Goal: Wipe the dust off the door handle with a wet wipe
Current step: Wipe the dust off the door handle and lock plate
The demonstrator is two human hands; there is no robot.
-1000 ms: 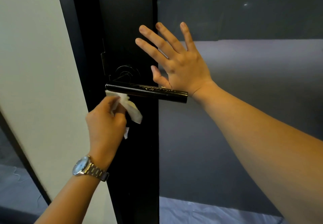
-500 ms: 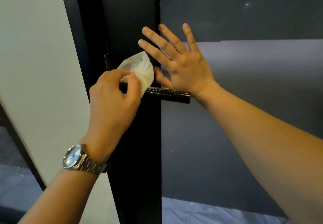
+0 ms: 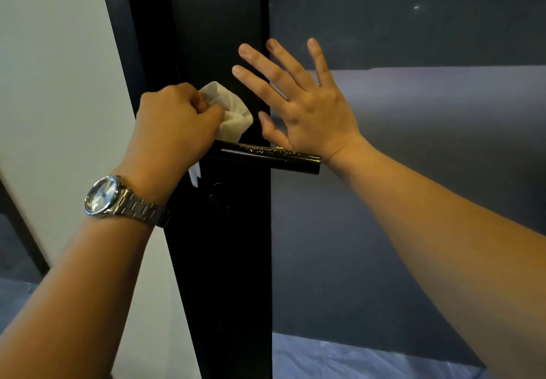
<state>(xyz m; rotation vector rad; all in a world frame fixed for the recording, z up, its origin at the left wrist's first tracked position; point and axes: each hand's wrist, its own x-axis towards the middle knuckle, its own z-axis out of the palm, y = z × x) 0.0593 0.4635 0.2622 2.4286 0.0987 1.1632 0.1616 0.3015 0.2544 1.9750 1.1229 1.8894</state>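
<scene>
A black lever door handle (image 3: pixel 274 158) juts rightward from the black door (image 3: pixel 224 260), with pale dust specks along its top. My left hand (image 3: pixel 174 126), with a silver watch on the wrist, is closed on a white wet wipe (image 3: pixel 233 112) and presses it over the handle's left end, near the pivot. That part of the handle is hidden under the hand and wipe. A strip of wipe hangs below the hand. My right hand (image 3: pixel 304 104) lies flat with fingers spread on the door and glass just above the handle's right end, holding nothing.
A white wall (image 3: pixel 59 98) stands left of the door frame. A dark glass panel (image 3: pixel 413 172) fills the right side. Pale blue sheeting (image 3: pixel 354 361) covers the floor behind the glass.
My left hand rose from under the handle's left end with the wipe and now covers the handle's left end from above. My right hand has stayed flat in place.
</scene>
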